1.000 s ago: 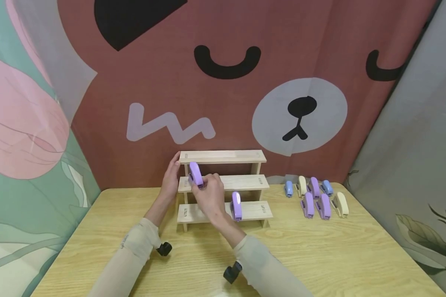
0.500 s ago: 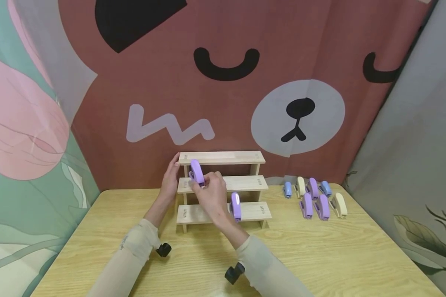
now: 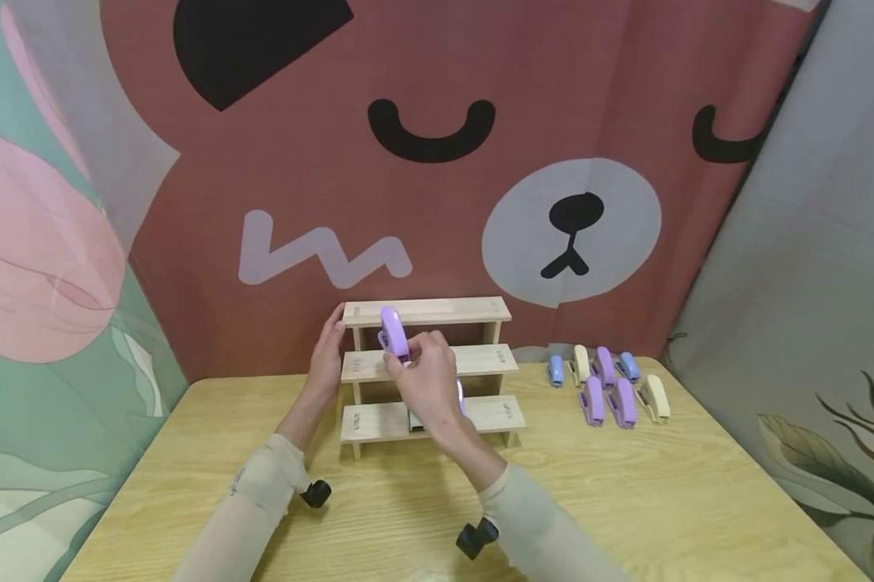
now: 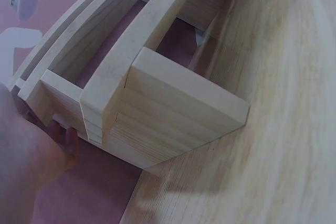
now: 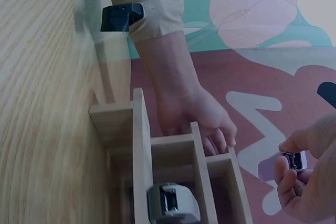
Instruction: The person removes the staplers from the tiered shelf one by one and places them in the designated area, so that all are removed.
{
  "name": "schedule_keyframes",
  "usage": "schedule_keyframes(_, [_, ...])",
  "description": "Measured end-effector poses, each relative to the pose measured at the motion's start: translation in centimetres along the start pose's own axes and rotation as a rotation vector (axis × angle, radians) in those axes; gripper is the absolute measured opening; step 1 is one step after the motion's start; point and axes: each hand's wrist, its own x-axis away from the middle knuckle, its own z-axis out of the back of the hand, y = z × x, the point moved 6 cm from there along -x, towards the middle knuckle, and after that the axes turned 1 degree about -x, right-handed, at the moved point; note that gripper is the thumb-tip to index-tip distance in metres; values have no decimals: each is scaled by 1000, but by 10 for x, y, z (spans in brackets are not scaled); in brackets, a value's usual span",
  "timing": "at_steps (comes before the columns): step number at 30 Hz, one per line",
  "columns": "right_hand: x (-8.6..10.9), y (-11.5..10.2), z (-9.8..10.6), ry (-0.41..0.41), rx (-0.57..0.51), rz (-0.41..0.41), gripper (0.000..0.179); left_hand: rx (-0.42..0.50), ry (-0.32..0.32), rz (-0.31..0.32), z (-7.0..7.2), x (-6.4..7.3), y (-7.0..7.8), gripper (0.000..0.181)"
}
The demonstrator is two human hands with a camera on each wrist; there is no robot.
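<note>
My right hand (image 3: 429,380) pinches a purple stapler (image 3: 394,331) between thumb and fingers, raised over the left part of the middle step of a small three-step wooden rack (image 3: 425,311). In the right wrist view the stapler (image 5: 269,167) has its metal end towards the camera, apart from the boards. My left hand (image 3: 325,364) rests against the rack's left end, fingertips at the top board and side panel (image 4: 65,106). Another stapler (image 5: 181,203) stands on the bottom step; my right hand and wrist mostly hide it in the head view.
Right of the rack, several staplers stand on the wooden table (image 3: 386,517) in two rows: small blue ones (image 3: 556,371), cream ones (image 3: 655,398) and purple ones (image 3: 623,402). A printed curtain (image 3: 437,226) hangs close behind the rack.
My right hand has lifted the purple stapler slightly up and to the right, now covering more of the bottom-step stapler. The head view has shifted a little; my left hand stays at the rack.
</note>
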Motion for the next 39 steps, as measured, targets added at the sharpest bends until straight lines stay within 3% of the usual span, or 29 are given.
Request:
schedule_keyframes(10, [1, 9, 27, 48, 23, -2, 22, 6, -2, -14, 0, 0, 1, 54])
schedule_keyframes(30, [8, 51, 82, 149, 98, -10, 24, 10, -6, -41, 1, -2, 2, 53])
schedule_keyframes(39, [11, 73, 109, 214, 138, 10, 26, -4, 3, -11, 1, -1, 3, 53])
